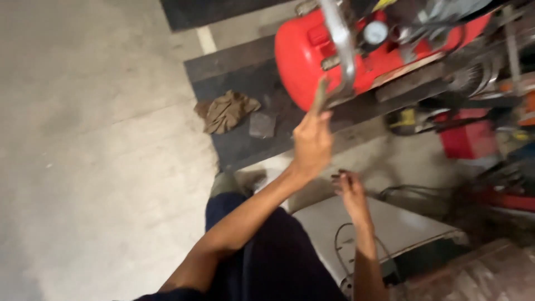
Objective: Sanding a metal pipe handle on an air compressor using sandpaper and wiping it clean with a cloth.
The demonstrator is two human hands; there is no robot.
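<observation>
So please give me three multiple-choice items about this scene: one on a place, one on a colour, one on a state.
1. Where does the crumpled brown cloth lie?
A. on the dark mat, left of the tank
B. on top of the tank
C. in the person's right hand

2. What colour is the compressor tank?
A. blue
B. red
C. green

3. What is the left hand doing?
A. resting flat on the floor
B. pressing on the cloth
C. raised, with the fingers reaching up to the curved metal handle

Answers:
1 A, as the cloth sits on the mat beside the tank's rounded end.
2 B, as the tank's body is bright red.
3 C, as the hand is lifted to the bar; the blur hides whether it grips. The right hand hangs lower, over a pale grey panel.
</observation>
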